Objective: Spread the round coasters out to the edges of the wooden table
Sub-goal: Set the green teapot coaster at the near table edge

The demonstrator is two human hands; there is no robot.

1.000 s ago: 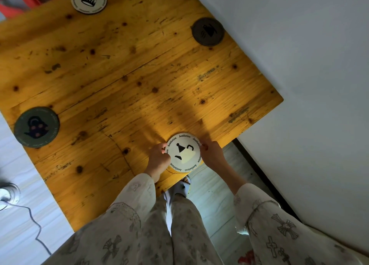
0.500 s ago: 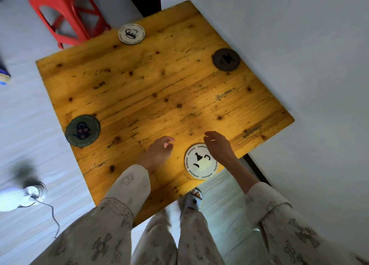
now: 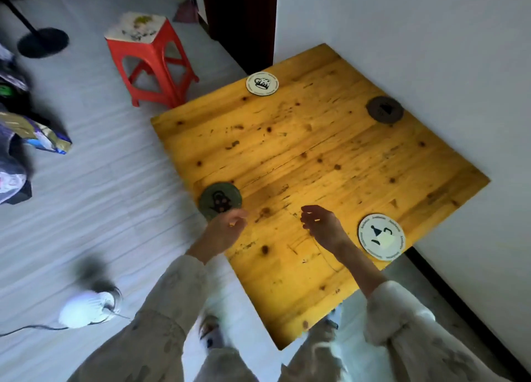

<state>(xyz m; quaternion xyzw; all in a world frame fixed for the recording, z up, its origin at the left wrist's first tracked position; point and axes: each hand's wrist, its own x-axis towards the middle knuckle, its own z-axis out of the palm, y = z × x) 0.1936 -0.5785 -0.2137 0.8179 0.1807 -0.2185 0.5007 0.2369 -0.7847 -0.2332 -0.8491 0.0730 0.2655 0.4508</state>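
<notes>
Several round coasters lie at the edges of the wooden table (image 3: 316, 151). A white coaster with a teapot drawing (image 3: 381, 236) sits at the near right edge. At the left edge lies a green coaster (image 3: 219, 200), at the far edge a white cup coaster (image 3: 262, 83), and by the wall a dark brown coaster (image 3: 384, 109). My left hand (image 3: 227, 230) hovers just below the green coaster, fingers loosely curled, holding nothing. My right hand (image 3: 323, 223) floats over the table left of the white teapot coaster, empty with fingers apart.
A white wall (image 3: 431, 36) runs along the table's right side. A red plastic stool (image 3: 149, 56) stands on the floor beyond the far left corner. A white round device with a cable (image 3: 89, 308) lies on the floor at the left, bags (image 3: 26, 128) further left.
Both hands let go of the white teapot coaster at the near edge and lifted away to the left. The view pulled back and swung left, showing the whole table and floor.
</notes>
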